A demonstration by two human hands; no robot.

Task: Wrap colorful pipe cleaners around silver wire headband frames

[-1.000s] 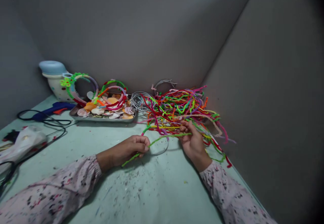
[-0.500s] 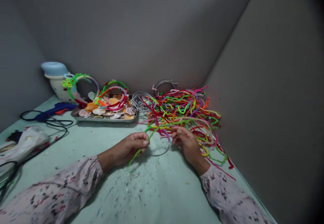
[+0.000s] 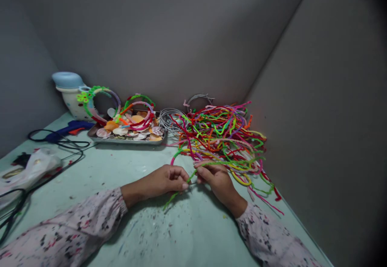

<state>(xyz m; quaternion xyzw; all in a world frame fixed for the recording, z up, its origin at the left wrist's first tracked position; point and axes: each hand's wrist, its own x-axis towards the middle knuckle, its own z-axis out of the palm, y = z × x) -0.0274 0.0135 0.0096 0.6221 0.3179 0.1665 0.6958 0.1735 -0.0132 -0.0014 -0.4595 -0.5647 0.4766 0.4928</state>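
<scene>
Gray walls [image 3: 181,37] stand around a pale green tabletop [image 3: 127,166]. The tabletop has many little specks and crumbs on it near the person.

A big messy pile of fuzzy sticks [image 3: 220,134] lies on the right side, close to the wall. They are red, green, yellow, orange, pink and purple, all mixed up.

At the back, left of the pile, sits a flat metal tray [image 3: 127,141] full of shells. Round hoops [image 3: 99,102] wrapped in fuzzy colors lean over the tray. A white jar [image 3: 68,94] with a blue lid stands behind them in the corner. A clear plastic bag [image 3: 33,166] lies at the far left. A blue glue gun [image 3: 68,130] rests in front of the jar, and its black cord [image 3: 60,154] curls across the tabletop. Some thin silver wire rings [image 3: 169,119] lie between the tray and the pile.

The left hand [image 3: 165,180] and the right hand [image 3: 216,180] are low over the tabletop, just in front of the pile, and their fingertips almost touch. Both hands pinch one green fuzzy stick [image 3: 173,198]. Its loose end hangs down to the tabletop below the left hand.
</scene>
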